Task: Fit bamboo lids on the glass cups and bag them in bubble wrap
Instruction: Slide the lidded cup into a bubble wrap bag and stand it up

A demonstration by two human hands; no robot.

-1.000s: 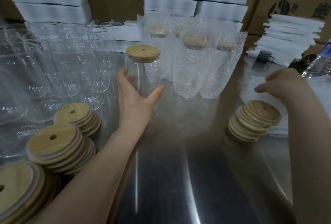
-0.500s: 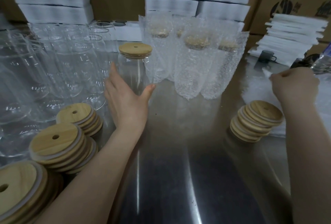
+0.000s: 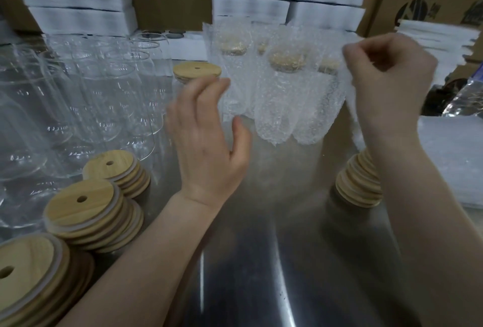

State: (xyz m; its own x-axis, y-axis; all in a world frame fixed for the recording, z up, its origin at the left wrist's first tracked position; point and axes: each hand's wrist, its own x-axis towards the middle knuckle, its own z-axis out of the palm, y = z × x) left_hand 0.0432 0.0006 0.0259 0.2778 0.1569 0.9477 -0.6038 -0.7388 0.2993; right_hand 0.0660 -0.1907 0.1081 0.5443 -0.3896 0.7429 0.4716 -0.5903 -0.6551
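One lidded cup [image 3: 196, 70] stands upright just behind your left hand [image 3: 206, 141], long axis vertical, lid on top; that hand's fingers are loose and hold nothing. Well right of the cup, your right hand [image 3: 389, 78] pinches a bubble bag [image 3: 339, 44] with curled fingers. Spread the bag's mouth wide with both hands before the cup goes in.

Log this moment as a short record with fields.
left hand: open, fingers relaxed, in front of the lidded cup; contact unclear
right hand: raised, pinches bubble wrap
lidded cup: upright, unbagged
bagged cups: several, upright at the back, lids on
bare cups: clustered at left
lids: three stacks at left, one at right
surface: metal table
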